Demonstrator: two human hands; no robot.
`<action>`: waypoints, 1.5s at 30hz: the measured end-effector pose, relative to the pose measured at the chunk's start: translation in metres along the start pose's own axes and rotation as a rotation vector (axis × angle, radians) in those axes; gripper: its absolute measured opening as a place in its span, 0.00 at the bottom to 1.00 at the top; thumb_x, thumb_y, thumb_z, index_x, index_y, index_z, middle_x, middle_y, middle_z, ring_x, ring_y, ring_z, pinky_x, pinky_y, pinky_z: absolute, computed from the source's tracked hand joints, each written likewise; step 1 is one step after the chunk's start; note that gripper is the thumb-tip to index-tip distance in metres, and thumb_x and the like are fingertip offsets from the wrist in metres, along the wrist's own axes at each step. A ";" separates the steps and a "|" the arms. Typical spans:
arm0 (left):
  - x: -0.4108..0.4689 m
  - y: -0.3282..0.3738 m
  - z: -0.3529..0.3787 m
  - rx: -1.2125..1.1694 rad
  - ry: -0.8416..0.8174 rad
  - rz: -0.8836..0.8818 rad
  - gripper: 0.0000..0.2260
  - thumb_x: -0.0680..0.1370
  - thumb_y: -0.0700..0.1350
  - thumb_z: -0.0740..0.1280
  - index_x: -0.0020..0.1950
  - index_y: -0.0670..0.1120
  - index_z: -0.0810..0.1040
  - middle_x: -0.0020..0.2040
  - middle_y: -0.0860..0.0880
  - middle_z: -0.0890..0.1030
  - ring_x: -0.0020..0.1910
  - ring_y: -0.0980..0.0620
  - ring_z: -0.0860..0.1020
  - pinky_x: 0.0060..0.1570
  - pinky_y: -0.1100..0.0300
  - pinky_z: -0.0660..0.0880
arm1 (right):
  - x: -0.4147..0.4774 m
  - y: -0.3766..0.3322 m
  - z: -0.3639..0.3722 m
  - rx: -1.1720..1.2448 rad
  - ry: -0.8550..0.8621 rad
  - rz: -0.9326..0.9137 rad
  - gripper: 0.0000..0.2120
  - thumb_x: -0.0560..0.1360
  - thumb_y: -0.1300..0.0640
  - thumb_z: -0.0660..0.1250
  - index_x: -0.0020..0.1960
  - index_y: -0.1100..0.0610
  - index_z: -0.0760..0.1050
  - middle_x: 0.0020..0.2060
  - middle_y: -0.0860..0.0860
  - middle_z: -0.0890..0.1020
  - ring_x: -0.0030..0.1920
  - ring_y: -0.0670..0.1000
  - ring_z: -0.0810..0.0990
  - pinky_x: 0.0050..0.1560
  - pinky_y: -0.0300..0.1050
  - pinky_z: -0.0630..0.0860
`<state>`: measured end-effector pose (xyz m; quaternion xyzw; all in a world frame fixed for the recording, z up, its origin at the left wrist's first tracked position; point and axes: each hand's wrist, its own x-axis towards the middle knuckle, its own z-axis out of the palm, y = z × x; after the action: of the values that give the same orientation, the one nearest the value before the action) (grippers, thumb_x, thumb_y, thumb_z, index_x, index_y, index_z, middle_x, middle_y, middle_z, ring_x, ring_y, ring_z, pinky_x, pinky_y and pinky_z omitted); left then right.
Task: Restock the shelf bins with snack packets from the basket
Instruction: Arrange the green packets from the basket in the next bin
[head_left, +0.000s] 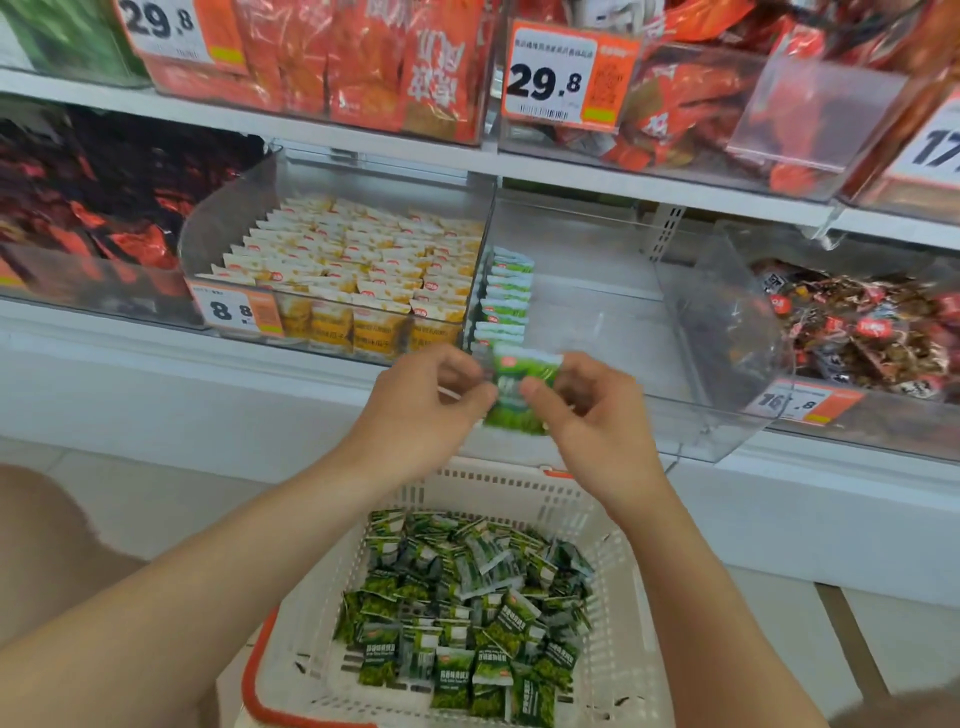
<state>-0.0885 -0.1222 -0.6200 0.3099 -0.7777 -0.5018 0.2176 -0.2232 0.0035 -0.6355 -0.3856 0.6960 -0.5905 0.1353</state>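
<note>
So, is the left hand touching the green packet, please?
Touching. The head view shows the left hand pinching the green packet at its left edge; the right hand pinches the other.

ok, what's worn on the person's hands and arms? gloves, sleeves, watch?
Nothing visible: left hand and right hand are bare, no gloves, rings or watch. Left forearm and right forearm are bare to the frame edge; no sleeve shows.
</note>
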 end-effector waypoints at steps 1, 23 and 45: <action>0.002 0.002 -0.003 0.127 0.047 0.087 0.05 0.81 0.47 0.72 0.55 0.53 0.78 0.50 0.57 0.80 0.46 0.60 0.81 0.48 0.61 0.80 | 0.005 -0.003 -0.001 0.036 0.114 -0.038 0.03 0.79 0.60 0.72 0.51 0.54 0.81 0.34 0.52 0.82 0.35 0.47 0.80 0.36 0.40 0.74; 0.076 0.009 0.016 1.255 -0.332 0.410 0.08 0.78 0.40 0.66 0.54 0.50 0.77 0.58 0.48 0.78 0.76 0.46 0.58 0.67 0.30 0.43 | 0.149 -0.004 -0.035 -0.865 -0.731 0.312 0.12 0.74 0.61 0.72 0.57 0.54 0.83 0.43 0.53 0.86 0.37 0.53 0.88 0.49 0.50 0.86; 0.123 0.037 0.020 0.950 -0.154 0.243 0.19 0.81 0.46 0.64 0.71 0.44 0.68 0.78 0.43 0.53 0.71 0.33 0.62 0.66 0.36 0.70 | 0.219 0.044 -0.037 -1.005 -0.217 0.299 0.15 0.74 0.65 0.71 0.61 0.60 0.78 0.51 0.61 0.83 0.47 0.59 0.82 0.32 0.43 0.75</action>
<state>-0.1986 -0.1844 -0.5909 0.2441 -0.9647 -0.0843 0.0513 -0.4093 -0.1221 -0.6082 -0.3583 0.9223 -0.1155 0.0880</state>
